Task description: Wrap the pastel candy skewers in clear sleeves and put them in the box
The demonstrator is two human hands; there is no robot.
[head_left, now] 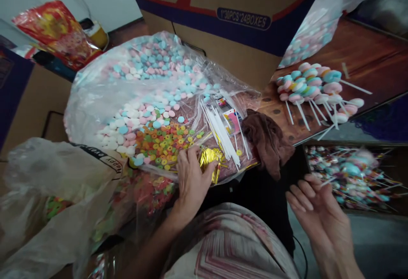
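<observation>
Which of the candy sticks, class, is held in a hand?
The candy stick pinched in the right hand; the others lie in the lower pile or in the heap on the brown tabletop.

Gold twist ties (pixel 211 160): shiny, loose bunch, lying flat nr near edge of tabletop (pixel 270 105). Candy pop (pixel 357 162): pastel blue/pink, blurred; wht stick, held tilted w/ candy end up, off tabletop's R edge, above heap of similar pops (pixel 360 194).

The left hand (pixel 194 177) was palm-down near six o'clock, fingers bent toward twelve, thumb spread apart, its forearm (pixel 159 234) slanting in from seven. At four o'clock the right hand (pixel 323 213) was palm-up, thumb and forefinger pinched, other fingers curled.
</observation>
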